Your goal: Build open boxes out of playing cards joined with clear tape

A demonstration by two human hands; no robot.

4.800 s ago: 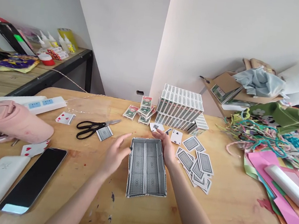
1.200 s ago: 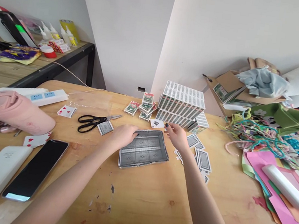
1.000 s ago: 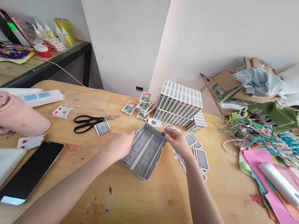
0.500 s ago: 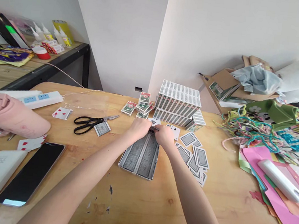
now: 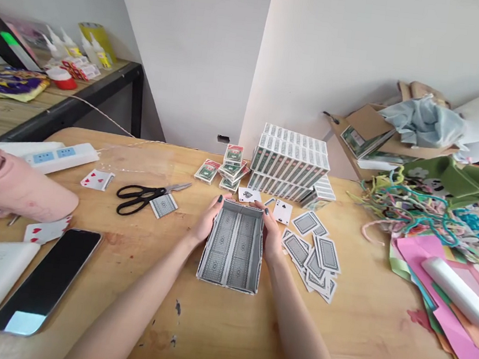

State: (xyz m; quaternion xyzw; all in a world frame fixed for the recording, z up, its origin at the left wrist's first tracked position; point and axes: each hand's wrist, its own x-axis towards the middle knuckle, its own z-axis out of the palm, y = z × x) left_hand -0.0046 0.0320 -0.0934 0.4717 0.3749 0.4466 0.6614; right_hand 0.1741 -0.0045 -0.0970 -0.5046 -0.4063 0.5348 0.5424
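Nearest you, the wooden table (image 5: 212, 327) is stained and flecked; your left hand (image 5: 204, 223) and right hand (image 5: 272, 237), part-curled, hold the open card-lined box (image 5: 221, 246) by its far sides. Beyond stand stacked card packs (image 5: 288, 159), then a black-framed side table (image 5: 118, 80), an open carton (image 5: 366, 123) and pale walls (image 5: 194, 51).

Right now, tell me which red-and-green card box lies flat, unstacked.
The leftmost red-and-green card box, nearest the black-handled scissors; the other boxes are stacked or in rows.
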